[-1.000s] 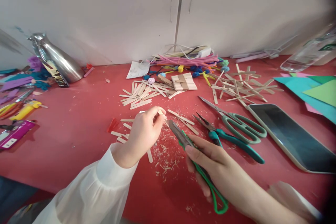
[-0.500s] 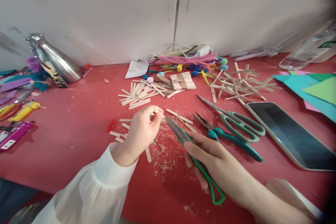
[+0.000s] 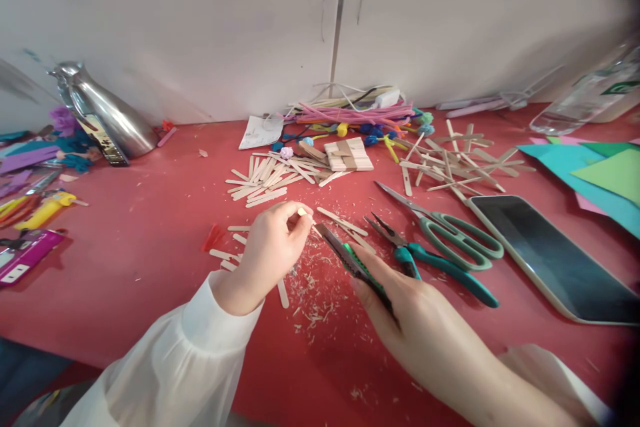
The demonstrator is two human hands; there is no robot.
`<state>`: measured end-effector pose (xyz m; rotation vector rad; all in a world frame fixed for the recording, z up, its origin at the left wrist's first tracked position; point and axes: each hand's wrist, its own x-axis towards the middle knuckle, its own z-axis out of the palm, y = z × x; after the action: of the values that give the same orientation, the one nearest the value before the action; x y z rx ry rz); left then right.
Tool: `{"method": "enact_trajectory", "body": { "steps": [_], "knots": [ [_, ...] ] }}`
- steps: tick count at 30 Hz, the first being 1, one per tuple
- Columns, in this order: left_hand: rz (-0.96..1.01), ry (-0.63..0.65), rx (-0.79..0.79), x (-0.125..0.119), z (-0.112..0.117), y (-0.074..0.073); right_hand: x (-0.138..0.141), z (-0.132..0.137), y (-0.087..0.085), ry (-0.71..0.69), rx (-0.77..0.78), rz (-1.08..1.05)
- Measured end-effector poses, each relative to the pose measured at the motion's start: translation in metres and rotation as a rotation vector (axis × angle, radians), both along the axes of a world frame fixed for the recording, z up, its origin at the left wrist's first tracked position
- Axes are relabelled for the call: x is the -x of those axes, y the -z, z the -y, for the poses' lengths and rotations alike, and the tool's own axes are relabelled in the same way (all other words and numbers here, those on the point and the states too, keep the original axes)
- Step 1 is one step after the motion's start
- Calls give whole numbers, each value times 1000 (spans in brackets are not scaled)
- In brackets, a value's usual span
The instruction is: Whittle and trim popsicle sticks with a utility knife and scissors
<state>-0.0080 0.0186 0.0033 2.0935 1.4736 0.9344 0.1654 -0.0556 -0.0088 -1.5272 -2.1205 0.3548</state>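
Between thumb and fingers, my left hand [image 3: 275, 247] pinches a small wooden stick [image 3: 301, 212], most of which the fingers hide. My right hand [image 3: 405, 307] is closed around a green utility knife [image 3: 357, 263]. Its blade points up and left, the tip close to the stick's end; I cannot tell whether they touch. Below the blade, thin wood shavings [image 3: 317, 307] are scattered over the red table [image 3: 165, 267]. A few craft sticks [image 3: 345, 221] lie just beyond the blade, and others lie partly under my left hand.
Pliers [image 3: 435, 267], scissors [image 3: 450, 233] and a phone [image 3: 555, 253] lie on the right. Piles of craft sticks [image 3: 270, 173] and a bundle of pink pipe cleaners [image 3: 350, 112] sit at the back. A metal jug [image 3: 110, 113] stands at the left, a clear bottle [image 3: 585, 100] far right.
My right hand has rolled over, so its back now faces up and covers the knife's green handle. The blade has turned with it. My left hand has hardly moved.
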Motion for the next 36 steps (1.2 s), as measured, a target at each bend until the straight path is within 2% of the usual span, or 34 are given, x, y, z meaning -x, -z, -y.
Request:
{"method": "enact_trajectory", "body": {
  "steps": [7,12,26,31,36],
  "knots": [
    [-12,31,-47,0,0,-1,1,-1,4,3,-188,94],
    [-25,15,-44,-2,1,-5,1,1,6,36,-322,255],
    [-39,17,-70,-4,4,-6,3,4,3,69,-390,455],
    [-15,-10,-61,1,-1,-3,-1,0,-3,80,-368,336],
    [24,-29,-92,2,-3,-6,-8,-7,-10,119,-246,154]
  ]
}}
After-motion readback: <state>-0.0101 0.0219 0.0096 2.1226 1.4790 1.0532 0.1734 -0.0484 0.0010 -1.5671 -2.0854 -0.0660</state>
